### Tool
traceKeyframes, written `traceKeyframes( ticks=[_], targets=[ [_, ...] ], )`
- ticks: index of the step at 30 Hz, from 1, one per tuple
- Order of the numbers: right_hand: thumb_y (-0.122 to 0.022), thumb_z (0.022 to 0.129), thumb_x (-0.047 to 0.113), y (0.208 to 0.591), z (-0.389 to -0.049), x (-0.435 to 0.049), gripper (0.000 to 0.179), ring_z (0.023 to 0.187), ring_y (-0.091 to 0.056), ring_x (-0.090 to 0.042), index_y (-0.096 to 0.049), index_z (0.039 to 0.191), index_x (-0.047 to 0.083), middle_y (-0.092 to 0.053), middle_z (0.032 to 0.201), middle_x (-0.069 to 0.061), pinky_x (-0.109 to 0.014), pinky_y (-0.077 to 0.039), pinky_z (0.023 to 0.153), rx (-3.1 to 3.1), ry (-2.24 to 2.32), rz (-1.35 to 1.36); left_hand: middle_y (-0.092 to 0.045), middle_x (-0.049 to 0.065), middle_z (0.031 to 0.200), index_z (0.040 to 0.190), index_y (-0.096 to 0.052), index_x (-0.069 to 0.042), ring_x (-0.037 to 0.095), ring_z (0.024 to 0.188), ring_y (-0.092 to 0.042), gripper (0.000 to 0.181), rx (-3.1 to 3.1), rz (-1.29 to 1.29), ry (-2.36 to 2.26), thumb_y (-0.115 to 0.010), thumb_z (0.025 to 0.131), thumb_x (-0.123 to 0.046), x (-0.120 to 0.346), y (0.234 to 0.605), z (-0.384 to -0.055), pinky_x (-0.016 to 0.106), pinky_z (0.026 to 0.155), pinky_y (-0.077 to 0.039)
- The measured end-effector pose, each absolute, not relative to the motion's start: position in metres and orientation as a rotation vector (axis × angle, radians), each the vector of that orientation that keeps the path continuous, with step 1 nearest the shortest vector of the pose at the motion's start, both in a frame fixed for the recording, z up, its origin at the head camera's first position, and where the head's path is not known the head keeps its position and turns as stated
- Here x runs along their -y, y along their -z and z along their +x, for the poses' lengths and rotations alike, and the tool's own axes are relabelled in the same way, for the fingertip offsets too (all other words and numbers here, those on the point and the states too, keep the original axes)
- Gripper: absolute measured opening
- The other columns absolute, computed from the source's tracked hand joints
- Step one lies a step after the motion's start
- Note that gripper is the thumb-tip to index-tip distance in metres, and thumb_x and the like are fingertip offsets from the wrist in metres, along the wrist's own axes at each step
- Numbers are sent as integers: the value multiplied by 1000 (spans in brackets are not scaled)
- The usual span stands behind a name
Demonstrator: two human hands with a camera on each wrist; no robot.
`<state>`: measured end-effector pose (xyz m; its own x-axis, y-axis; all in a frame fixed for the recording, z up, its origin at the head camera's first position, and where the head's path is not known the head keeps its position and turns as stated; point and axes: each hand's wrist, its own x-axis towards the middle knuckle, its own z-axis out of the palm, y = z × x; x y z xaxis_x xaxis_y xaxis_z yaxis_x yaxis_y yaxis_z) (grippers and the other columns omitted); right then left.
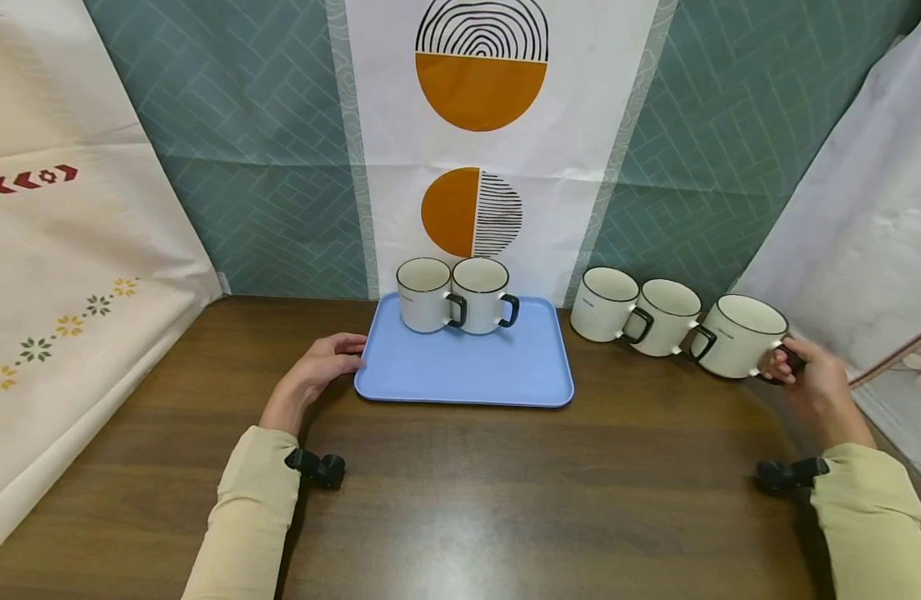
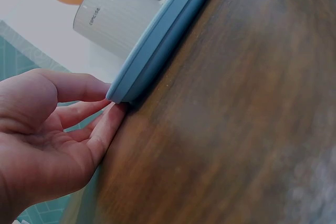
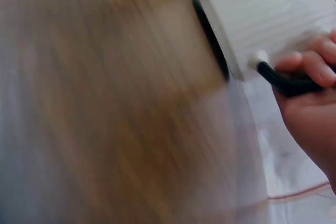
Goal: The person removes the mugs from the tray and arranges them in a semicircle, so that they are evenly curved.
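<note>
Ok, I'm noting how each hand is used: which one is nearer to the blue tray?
The left hand. It pinches the left edge of the tray, while the right hand is off to the tray's right, holding the rightmost mug by its handle.

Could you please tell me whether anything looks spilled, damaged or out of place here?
Nothing stands out: two mugs stand upright on the tray, three more mugs are in a row to its right, and no spill or damage shows.

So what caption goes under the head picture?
Left hand holds a blue tray with two white mugs; right hand grips the black handle of another mug.
</note>
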<state>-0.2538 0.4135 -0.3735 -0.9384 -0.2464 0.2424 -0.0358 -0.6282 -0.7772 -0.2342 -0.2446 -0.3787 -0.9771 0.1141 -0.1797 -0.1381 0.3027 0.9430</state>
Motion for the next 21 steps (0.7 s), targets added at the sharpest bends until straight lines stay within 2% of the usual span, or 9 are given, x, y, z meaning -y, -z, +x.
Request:
traceKeyframes(
  ticks=[4,8,13,16,21],
  targets=[
    [-3,104,7,378,-255,-420,57,56,-12,-22,-51,79,-10,-43,63,-15,-34,-35,62,-1229,2524,-672,-41,30,137,141,-34,12,33,117,-48,52,-2356,-23,-1729,-54,94,2,246,379,-235,39,101,-42],
    [0,104,8,380,-256,-422,57,56,-10,-22,-48,80,-11,-24,66,-14,-35,-24,63,-1155,2459,-704,-40,30,138,141,-34,13,33,117,-47,52,-2353,-26,-1738,-54,94,3,246,379,-234,37,100,-42],
    [-3,105,9,376,-256,-420,53,58,-10,-22,-47,81,-9,-22,68,-14,-34,-27,63,-1125,2433,-683,-39,30,139,141,-33,12,33,117,-46,53,-2353,-31,-1746,-54,94,2,247,378,-232,39,101,-41],
    [0,104,9,376,-255,-420,56,58,-9,-22,-48,81,-10,-21,68,-15,-35,-29,64,-1120,2392,-712,-39,29,138,142,-33,12,32,115,-47,53,-2349,-34,-1743,-54,94,2,246,376,-232,39,101,-41],
    [4,103,10,376,-253,-418,60,58,-9,-23,-47,82,-12,-17,69,-15,-36,-23,66,-1091,2315,-751,-39,30,139,142,-33,12,33,118,-46,52,-2334,-44,-1751,-53,94,3,244,375,-232,41,103,-39]
  ],
)
